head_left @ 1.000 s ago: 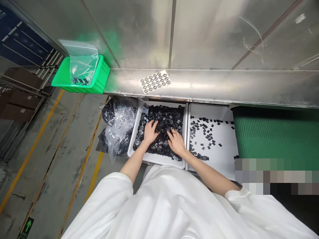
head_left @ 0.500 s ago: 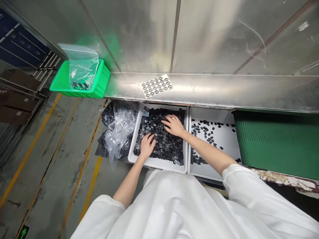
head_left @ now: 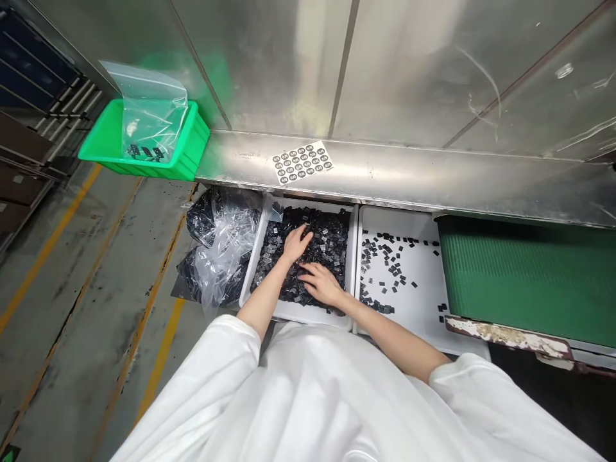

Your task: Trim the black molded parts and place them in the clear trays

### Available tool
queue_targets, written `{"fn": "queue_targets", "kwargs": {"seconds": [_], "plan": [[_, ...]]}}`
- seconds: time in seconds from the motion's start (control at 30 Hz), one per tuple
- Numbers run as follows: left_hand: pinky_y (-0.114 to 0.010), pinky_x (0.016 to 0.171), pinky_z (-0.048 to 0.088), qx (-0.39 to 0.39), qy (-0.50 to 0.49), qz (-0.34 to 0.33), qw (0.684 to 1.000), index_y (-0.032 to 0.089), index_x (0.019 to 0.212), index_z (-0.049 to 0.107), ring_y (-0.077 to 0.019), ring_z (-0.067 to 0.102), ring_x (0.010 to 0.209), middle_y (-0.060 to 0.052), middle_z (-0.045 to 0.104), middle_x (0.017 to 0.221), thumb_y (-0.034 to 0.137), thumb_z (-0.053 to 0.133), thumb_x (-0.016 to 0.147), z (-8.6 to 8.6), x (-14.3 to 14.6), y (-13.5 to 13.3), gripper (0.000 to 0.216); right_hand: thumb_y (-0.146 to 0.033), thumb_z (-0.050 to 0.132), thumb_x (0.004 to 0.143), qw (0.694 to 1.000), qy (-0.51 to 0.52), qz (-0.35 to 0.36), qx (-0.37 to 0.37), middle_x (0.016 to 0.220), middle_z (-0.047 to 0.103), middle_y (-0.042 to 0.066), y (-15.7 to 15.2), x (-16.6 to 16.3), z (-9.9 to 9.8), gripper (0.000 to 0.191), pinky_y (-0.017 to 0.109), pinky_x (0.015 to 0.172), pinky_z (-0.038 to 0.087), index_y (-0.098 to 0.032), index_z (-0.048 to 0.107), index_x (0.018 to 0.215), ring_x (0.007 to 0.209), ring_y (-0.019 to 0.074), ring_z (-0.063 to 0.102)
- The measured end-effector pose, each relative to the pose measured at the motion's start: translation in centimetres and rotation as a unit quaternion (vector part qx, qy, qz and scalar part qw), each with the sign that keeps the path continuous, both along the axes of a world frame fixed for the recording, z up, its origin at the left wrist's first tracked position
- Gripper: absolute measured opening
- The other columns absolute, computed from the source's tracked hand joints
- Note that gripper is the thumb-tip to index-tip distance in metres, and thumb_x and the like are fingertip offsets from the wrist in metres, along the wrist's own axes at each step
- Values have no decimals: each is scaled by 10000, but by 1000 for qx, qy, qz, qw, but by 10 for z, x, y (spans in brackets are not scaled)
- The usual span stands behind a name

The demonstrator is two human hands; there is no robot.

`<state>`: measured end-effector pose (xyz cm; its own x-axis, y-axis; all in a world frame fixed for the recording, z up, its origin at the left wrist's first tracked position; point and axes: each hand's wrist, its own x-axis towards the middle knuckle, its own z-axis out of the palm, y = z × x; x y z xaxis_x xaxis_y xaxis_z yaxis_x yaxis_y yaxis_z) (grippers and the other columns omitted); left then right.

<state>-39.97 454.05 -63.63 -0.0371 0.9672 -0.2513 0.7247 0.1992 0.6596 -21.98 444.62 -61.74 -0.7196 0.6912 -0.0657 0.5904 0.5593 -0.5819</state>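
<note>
Both my hands rest on a heap of small black rectangular parts (head_left: 327,247) that fills a white tray (head_left: 308,312). My left hand (head_left: 297,244) lies over the upper middle of the heap, fingers spread and pointing away from me. Below it and to the right, my right hand (head_left: 321,283) reaches in from the right side, its fingers apart and touching the parts. Neither hand visibly grips a part. Just right of this tray, a second white tray (head_left: 418,301) carries more of the black parts, loosely scattered.
Clear plastic bags of black parts (head_left: 224,237) sit left of the trays. A green bin (head_left: 185,144) holding a zip bag (head_left: 154,122) stands on the metal ledge near a sticker sheet (head_left: 302,163). A green conveyor belt (head_left: 524,282) lies at the right.
My left hand has moved up and inward over the heap. My right hand has come down toward me and slightly left. The view has shifted a little.
</note>
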Motion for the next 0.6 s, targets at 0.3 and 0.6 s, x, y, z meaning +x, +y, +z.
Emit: {"fn": "queue_targets", "kwargs": {"seconds": [0.3, 0.6], "plan": [[-475, 1212, 431, 42, 30, -86, 995, 276, 1497, 613, -270, 552, 1388, -84, 618, 1480, 422, 532, 1056, 25, -12, -120, 472, -270, 549, 1054, 995, 7, -102, 20, 1536, 540, 59, 139, 20, 11, 436, 424, 1084, 506, -247, 620, 1483, 1250, 258, 583], [-528, 1304, 281, -1, 92, -32, 995, 194, 1688, 334, -352, 351, 1563, -184, 335, 1713, 469, 757, 896, 24, -6, -139, 938, -495, 589, 992, 994, 40, -106, -6, 1351, 671, 132, 107, 3, -15, 490, 469, 1146, 435, -174, 688, 1349, 1304, 300, 522]]}}
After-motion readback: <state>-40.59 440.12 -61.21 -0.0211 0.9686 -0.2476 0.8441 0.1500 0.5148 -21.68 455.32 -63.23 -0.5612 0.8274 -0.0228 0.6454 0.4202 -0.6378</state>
